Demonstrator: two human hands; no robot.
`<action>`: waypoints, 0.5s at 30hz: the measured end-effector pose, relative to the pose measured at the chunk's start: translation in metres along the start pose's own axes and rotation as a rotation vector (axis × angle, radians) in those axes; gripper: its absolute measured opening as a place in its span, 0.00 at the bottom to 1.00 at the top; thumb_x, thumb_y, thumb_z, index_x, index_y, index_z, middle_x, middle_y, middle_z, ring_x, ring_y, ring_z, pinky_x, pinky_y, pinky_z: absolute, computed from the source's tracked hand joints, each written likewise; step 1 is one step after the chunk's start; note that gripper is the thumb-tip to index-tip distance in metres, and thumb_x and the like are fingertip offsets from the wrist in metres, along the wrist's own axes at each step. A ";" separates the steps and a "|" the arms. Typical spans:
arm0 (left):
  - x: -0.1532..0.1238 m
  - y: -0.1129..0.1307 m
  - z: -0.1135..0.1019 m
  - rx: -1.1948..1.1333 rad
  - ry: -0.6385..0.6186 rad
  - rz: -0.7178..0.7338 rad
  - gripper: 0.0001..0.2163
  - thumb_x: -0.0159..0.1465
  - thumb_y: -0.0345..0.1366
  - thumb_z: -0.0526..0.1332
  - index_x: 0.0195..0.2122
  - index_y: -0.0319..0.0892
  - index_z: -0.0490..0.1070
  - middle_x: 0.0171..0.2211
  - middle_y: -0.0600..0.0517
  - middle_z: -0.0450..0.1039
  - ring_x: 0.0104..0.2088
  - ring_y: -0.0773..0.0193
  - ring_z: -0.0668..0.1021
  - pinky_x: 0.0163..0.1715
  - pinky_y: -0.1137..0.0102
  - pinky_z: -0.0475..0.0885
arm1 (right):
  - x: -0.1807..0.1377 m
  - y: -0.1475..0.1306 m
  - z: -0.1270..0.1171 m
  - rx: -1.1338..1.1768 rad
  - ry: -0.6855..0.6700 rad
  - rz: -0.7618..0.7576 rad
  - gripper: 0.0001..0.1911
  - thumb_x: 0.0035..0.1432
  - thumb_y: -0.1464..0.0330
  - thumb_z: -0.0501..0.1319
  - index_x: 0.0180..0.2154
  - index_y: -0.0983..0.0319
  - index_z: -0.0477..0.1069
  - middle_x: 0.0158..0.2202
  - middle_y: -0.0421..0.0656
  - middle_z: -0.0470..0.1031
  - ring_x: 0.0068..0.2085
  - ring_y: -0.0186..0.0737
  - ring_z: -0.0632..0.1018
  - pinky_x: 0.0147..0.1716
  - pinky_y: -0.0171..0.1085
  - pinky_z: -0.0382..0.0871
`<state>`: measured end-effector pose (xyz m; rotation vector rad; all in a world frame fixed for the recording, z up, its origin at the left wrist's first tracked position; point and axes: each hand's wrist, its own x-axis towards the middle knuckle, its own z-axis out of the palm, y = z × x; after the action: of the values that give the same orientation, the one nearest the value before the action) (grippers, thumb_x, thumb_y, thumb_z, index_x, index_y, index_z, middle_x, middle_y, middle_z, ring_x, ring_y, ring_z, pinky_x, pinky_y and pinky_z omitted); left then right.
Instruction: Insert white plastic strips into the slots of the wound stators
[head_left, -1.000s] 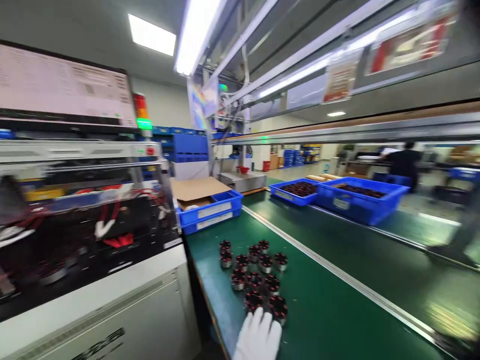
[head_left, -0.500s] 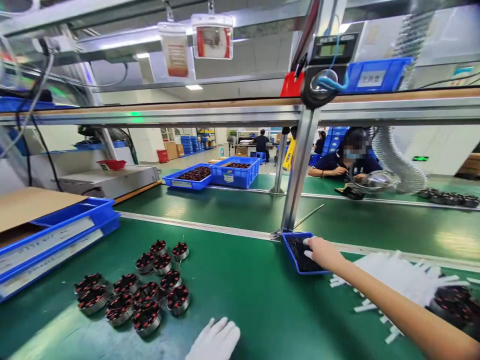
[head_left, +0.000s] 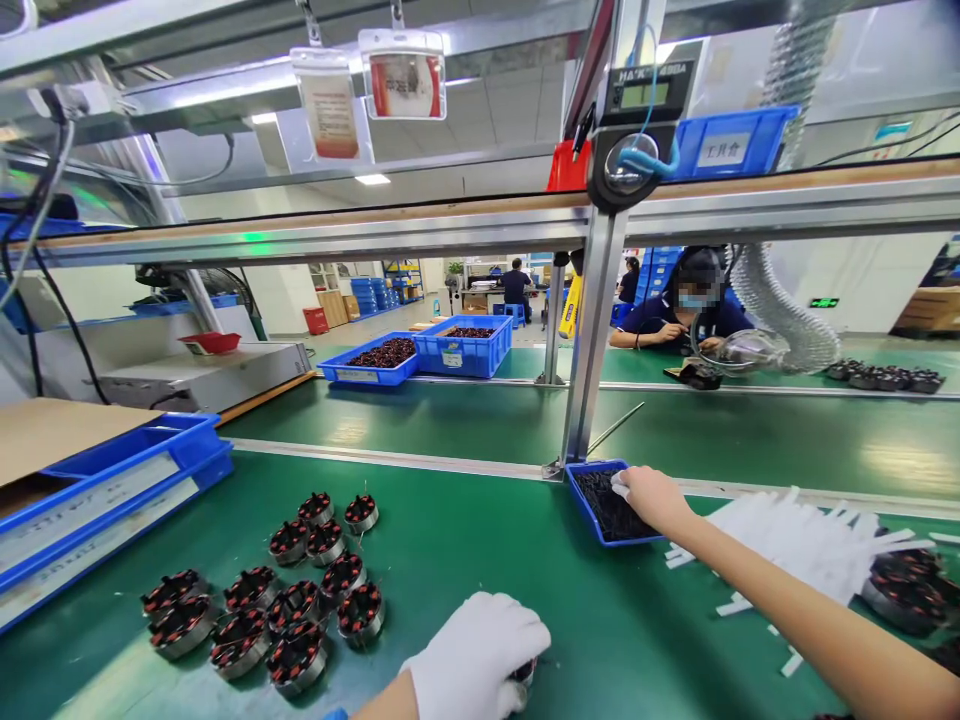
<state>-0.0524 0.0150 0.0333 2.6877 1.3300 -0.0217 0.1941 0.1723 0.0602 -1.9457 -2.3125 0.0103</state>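
A: Legible writing?
B: "HAKKO", partly, on the black meter overhead.
A: Hands?
B: White-gloved left hand curled over a round red-and-black wound coil on the green table. Right hand, fingertips pinched inside the small blue tray. Coil cluster lies left.

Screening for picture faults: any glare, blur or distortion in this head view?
Head view: sharp on the left hand and the coils; glare streaks on the green table; wide-lens bending at the shelf rail; the right hand is clear.
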 end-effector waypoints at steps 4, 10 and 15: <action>0.002 0.013 0.007 -0.009 0.061 -0.316 0.25 0.54 0.45 0.59 0.51 0.39 0.61 0.38 0.44 0.71 0.37 0.50 0.73 0.35 0.60 0.68 | -0.011 -0.004 -0.015 0.072 0.090 -0.001 0.09 0.56 0.71 0.54 0.30 0.64 0.73 0.29 0.48 0.74 0.34 0.43 0.74 0.32 0.36 0.62; -0.017 0.004 -0.016 -0.182 0.045 -0.428 0.25 0.52 0.50 0.57 0.50 0.48 0.63 0.41 0.48 0.73 0.41 0.51 0.73 0.40 0.60 0.67 | -0.084 -0.039 -0.005 0.471 0.096 -0.101 0.10 0.56 0.69 0.52 0.32 0.60 0.72 0.27 0.40 0.74 0.29 0.36 0.74 0.30 0.31 0.63; -0.007 -0.010 -0.023 -0.321 0.000 -0.363 0.21 0.48 0.46 0.61 0.43 0.47 0.68 0.41 0.51 0.71 0.41 0.55 0.72 0.39 0.66 0.65 | -0.125 -0.074 0.043 1.216 -0.201 -0.003 0.06 0.50 0.69 0.54 0.25 0.64 0.68 0.23 0.40 0.71 0.27 0.37 0.75 0.23 0.30 0.64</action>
<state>-0.0659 0.0184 0.0553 2.1603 1.6440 0.1409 0.1382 0.0396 0.0132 -1.2712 -1.6315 1.2960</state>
